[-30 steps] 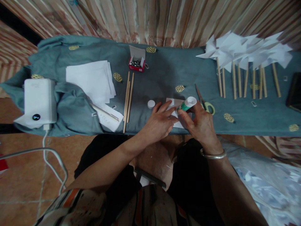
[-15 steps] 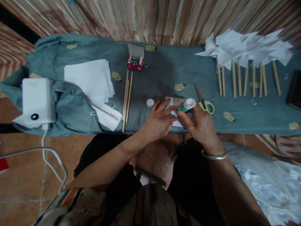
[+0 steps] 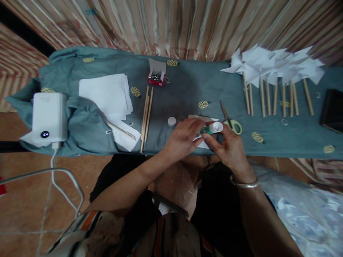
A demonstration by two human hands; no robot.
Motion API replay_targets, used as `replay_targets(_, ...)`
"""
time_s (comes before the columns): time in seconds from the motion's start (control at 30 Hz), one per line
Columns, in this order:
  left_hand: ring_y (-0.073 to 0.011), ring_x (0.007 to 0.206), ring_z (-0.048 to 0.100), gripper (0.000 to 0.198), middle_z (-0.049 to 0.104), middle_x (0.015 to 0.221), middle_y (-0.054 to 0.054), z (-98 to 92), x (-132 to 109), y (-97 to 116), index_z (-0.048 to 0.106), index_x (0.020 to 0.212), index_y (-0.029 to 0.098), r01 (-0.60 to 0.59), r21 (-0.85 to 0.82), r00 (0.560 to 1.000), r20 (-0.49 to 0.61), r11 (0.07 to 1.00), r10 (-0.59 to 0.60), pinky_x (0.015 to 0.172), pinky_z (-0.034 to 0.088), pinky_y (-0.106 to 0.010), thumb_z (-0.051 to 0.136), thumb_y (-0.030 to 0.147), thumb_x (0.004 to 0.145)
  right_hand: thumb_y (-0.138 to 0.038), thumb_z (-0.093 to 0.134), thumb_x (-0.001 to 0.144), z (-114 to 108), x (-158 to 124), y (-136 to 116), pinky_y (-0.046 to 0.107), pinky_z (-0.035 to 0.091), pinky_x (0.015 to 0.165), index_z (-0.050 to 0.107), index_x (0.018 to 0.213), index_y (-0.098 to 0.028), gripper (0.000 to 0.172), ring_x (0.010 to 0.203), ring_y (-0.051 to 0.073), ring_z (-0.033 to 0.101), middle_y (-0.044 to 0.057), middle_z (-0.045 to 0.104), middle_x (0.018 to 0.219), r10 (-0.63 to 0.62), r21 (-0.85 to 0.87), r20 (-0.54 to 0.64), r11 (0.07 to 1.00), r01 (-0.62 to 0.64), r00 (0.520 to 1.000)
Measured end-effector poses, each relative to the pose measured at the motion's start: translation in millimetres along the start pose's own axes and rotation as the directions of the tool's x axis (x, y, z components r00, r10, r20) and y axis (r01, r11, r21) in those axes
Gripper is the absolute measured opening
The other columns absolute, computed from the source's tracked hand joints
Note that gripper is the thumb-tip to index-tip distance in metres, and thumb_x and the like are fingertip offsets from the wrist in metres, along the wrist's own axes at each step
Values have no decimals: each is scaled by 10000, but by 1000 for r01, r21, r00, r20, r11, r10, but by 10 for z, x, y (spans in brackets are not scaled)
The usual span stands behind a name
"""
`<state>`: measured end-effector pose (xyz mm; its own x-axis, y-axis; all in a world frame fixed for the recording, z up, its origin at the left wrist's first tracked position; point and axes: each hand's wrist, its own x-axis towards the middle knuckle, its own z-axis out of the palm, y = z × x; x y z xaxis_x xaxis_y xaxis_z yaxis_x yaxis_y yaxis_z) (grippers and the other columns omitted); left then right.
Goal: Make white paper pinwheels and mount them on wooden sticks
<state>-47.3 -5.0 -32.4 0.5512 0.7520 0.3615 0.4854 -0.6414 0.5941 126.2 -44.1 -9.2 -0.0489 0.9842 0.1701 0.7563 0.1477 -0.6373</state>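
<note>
My right hand (image 3: 232, 146), with a bangle at the wrist, is closed around a green and white glue stick (image 3: 216, 127), held tilted over a white sheet of paper (image 3: 205, 144). My left hand (image 3: 184, 137) meets the stick's front end above the same sheet. Its fingers are drawn together, and what lies between them and the thumb is hidden. A round white cap (image 3: 172, 121) lies just left of the left fingers. Green-handled scissors (image 3: 232, 123) rest beyond the right hand, blades partly apart.
White paper pinwheels (image 3: 268, 66) on wooden sticks lie at the back right. Three loose sticks (image 3: 147, 114), a red box (image 3: 157, 76) of metal pieces, stacked paper (image 3: 103, 93), a pen (image 3: 122, 130) and a white power bank (image 3: 50, 116) with a cable are leftward. A dark object (image 3: 332, 110) sits far right.
My left hand's spread fingers have drawn together and moved right to the glue stick's front end. The glue stick has tipped flatter in my right hand. The whole view has shifted slightly.
</note>
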Motion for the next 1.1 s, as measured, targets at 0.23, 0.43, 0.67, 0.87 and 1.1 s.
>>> replay_targets(0.23, -212, 1224, 561, 360, 600, 1295, -121, 177, 35, -62, 504, 1295, 165, -60, -55, 998, -12, 997, 60, 1024, 482, -390, 495, 247, 945, -515, 587, 880, 0, 28, 38, 389, 513, 772, 647, 1039, -215, 345, 914, 260, 662, 82, 715, 988, -82, -63, -44, 995, 79, 996)
replay_targets(0.43, -192, 1058, 644, 285, 688, 1107, -96, 212, 32, -91, 548, 1207, 139, -104, -108, 991, -93, 989, 94, 930, 528, -345, 493, 274, 962, -561, 587, 863, -20, 23, 52, 397, 520, 794, 655, 1020, -208, 392, 915, 266, 667, 87, 718, 975, -89, -78, -51, 993, 85, 995)
replay_targets(0.67, -208, 1059, 644, 217, 692, 1109, -84, 220, 60, -90, 573, 1114, 157, -33, -79, 999, -28, 996, 31, 936, 523, -369, 556, 266, 927, -458, 695, 815, -137, 10, -33, 454, 532, 899, 607, 1233, -251, 474, 1084, 282, 652, 86, 685, 1209, 13, 147, -65, 989, -3, 998)
replay_targets(0.87, -209, 1042, 646, 214, 694, 1088, -70, 201, 62, -66, 578, 1100, 160, -15, -30, 1000, -18, 999, 14, 916, 522, -357, 584, 250, 906, -336, 695, 842, -177, 3, -60, 479, 477, 1019, 684, 1130, -283, 294, 1170, 266, 620, 56, 696, 1197, 6, 271, -96, 962, 21, 995)
replay_targets(1.1, -209, 1021, 651, 185, 698, 1071, -88, 212, 69, -77, 591, 1065, 154, -13, -41, 1000, -15, 999, 13, 905, 518, -357, 583, 246, 905, -335, 700, 842, -171, 15, -80, 494, 474, 1023, 697, 1113, -296, 274, 1141, 261, 637, 40, 716, 1152, -21, 245, -122, 968, 51, 992)
